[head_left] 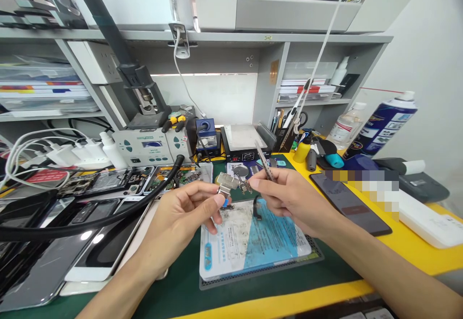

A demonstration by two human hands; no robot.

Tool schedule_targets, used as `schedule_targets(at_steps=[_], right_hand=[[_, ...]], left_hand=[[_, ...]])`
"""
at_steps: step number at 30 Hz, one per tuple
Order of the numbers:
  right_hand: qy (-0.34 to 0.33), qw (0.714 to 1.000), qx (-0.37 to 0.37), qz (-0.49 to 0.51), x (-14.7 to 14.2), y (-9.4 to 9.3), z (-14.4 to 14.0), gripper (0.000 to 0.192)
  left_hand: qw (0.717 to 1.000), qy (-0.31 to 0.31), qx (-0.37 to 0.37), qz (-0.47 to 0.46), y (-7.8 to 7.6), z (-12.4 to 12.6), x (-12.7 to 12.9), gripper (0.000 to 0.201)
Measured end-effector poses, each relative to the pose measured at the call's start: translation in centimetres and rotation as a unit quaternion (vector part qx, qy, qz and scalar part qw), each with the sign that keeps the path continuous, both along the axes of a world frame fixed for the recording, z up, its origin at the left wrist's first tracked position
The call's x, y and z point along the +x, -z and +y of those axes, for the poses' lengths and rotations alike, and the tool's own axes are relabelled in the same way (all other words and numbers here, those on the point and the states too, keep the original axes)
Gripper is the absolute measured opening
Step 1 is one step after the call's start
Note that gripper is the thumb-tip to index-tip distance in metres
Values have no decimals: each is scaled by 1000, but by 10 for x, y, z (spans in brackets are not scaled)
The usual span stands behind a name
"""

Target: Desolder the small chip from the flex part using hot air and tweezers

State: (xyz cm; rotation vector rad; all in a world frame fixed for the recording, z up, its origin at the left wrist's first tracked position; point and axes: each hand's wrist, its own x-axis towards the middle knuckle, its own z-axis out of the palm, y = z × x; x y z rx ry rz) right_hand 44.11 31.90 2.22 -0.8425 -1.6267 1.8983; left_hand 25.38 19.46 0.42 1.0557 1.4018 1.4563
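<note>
My left hand (184, 213) pinches a small silver metal part (227, 184) between thumb and fingertips, held above the work mat. My right hand (289, 196) grips metal tweezers (263, 160), their handle pointing up and away, their tips down by the metal part. Both hands meet over a blue-and-white printed sheet (249, 239) that lies on a dark mesh pad. A small black curved piece (257, 208) rests on that sheet below my right hand.
Several opened phones and boards (108, 181) lie at the left, crossed by a thick black hose (108, 215). A soldering station (150, 145), a hot plate (244, 140), a dark phone (349, 203), a spray can (383, 123) and a white box (430, 220) stand around.
</note>
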Motion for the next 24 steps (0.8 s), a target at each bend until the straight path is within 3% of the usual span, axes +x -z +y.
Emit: schedule_targets(at_steps=[17,24], right_hand=[[8,1000,5,6,1,2,1,36],[26,991,-72,110,2,3,6,36]], left_hand=[[1000,-1,-2,2,-1,-1,0,33],[1000,-6,-9,8,0,1,-1,34]])
